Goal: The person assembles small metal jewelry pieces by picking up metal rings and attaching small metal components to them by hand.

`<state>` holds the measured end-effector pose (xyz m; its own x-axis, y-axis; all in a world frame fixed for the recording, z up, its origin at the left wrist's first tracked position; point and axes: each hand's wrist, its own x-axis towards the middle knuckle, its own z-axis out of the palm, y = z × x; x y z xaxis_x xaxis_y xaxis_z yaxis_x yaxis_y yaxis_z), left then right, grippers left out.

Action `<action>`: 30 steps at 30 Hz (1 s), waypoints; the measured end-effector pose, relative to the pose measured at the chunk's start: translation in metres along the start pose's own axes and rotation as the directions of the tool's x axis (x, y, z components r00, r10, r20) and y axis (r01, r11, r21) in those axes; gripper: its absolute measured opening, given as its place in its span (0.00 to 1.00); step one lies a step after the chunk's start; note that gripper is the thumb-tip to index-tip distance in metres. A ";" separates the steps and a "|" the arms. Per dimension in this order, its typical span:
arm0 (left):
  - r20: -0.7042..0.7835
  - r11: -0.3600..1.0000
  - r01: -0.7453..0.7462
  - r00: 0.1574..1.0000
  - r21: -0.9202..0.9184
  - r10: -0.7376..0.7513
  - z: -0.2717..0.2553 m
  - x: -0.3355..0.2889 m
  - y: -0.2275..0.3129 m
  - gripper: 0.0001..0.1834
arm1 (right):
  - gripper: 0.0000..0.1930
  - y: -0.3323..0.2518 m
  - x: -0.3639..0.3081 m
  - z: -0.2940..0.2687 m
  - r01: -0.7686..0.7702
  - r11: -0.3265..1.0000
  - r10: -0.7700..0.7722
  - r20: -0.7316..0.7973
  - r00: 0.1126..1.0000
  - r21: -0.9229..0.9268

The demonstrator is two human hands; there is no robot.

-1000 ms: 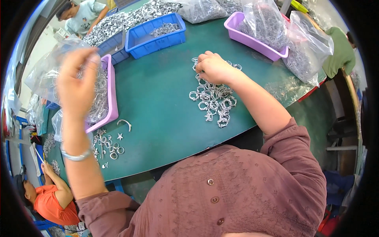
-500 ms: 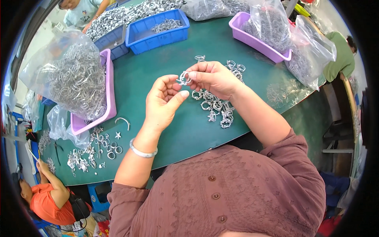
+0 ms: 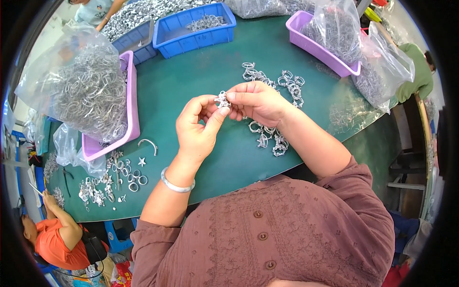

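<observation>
A small silver-coloured metal ring (image 3: 222,99) with an ornate front is held up above the green table (image 3: 210,158). My left hand (image 3: 195,125) pinches it between thumb and fingertips from the left. From the right, my right hand (image 3: 260,103) has thumb and forefinger closed on the same ring. Under and beyond my right hand lie several loose rings, one cluster (image 3: 278,143) nearer to me and another group (image 3: 291,86) farther off. My fingers partly cover the held ring, and my right hand hides some of the loose ones.
At the left, a purple basket (image 3: 132,110) carries a clear bag of rings (image 3: 91,95). Loose rings and a star (image 3: 142,161) lie nearer, beside pliers (image 3: 67,182). A blue bin (image 3: 191,47) and another purple basket (image 3: 322,56) stand at the back. Other people work around the table.
My hands have come closer together, and my left fingertips now grip the ring more fully. The ring has turned. The head view has shifted slightly, showing more loose rings behind my right hand.
</observation>
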<state>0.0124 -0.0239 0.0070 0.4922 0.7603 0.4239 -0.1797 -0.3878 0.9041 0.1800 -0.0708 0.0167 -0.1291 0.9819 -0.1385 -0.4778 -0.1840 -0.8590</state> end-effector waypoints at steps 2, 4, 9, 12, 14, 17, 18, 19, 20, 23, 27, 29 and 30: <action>-0.028 0.997 0.037 0.999 -0.066 -0.039 0.002 0.000 0.001 0.13 | 0.09 0.000 -0.002 -0.001 -0.002 1.000 0.002 -0.008 1.000 0.000; -0.024 0.997 0.024 0.999 -0.069 -0.025 0.001 -0.002 -0.001 0.15 | 0.09 -0.001 -0.004 0.001 -0.031 0.999 0.031 -0.032 0.999 -0.010; 0.035 0.997 0.019 0.999 -0.078 -0.016 -0.002 -0.004 -0.001 0.17 | 0.09 0.000 -0.006 0.000 -0.018 0.999 0.017 -0.029 0.999 -0.034; 0.044 0.977 0.109 0.994 -0.185 -0.102 -0.002 -0.004 0.002 0.16 | 0.09 0.000 -0.007 0.000 -0.010 0.998 0.007 -0.042 0.999 -0.056; 0.071 0.954 0.212 0.977 -0.212 -0.201 -0.005 -0.004 0.003 0.16 | 0.09 -0.001 -0.008 0.000 -0.006 0.997 0.002 -0.049 0.999 -0.071; 0.095 0.919 0.288 0.958 -0.268 -0.272 -0.006 -0.004 0.005 0.16 | 0.08 0.000 -0.008 0.001 0.002 0.997 -0.007 -0.058 0.998 -0.076; 0.096 0.919 0.289 0.957 -0.268 -0.273 -0.006 -0.004 0.006 0.16 | 0.08 0.000 -0.009 0.001 0.009 0.996 -0.015 -0.069 0.998 -0.087; 0.099 0.901 0.316 0.949 -0.298 -0.300 -0.006 -0.003 0.007 0.16 | 0.08 0.000 -0.009 0.001 0.015 0.995 -0.023 -0.079 0.997 -0.099; 0.103 0.881 0.342 0.940 -0.326 -0.326 -0.006 -0.003 0.008 0.16 | 0.08 0.000 -0.010 0.002 0.015 0.995 -0.023 -0.080 0.997 -0.099; 0.106 0.858 0.359 0.933 -0.368 -0.344 -0.007 -0.002 0.006 0.15 | 0.08 -0.002 -0.011 0.005 0.034 0.990 -0.046 -0.088 0.995 -0.134; 0.132 0.815 0.403 0.914 -0.416 -0.385 -0.010 -0.001 0.005 0.15 | 0.09 -0.002 -0.012 0.007 0.052 0.980 -0.072 -0.097 0.993 -0.194; 0.166 0.746 0.447 0.891 -0.493 -0.423 -0.011 0.000 0.004 0.14 | 0.09 -0.002 -0.011 0.007 0.056 0.977 -0.077 -0.095 0.993 -0.206; 0.166 0.746 0.447 0.890 -0.494 -0.424 -0.011 0.000 0.004 0.14 | 0.09 -0.001 -0.011 0.007 0.056 0.974 -0.079 -0.099 0.992 -0.221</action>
<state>0.0025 -0.0200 0.0113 0.6555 0.7550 -0.0151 -0.3343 0.3081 0.8907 0.1762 -0.0820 0.0223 -0.0046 0.9930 -0.1180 -0.2800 -0.1146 -0.9531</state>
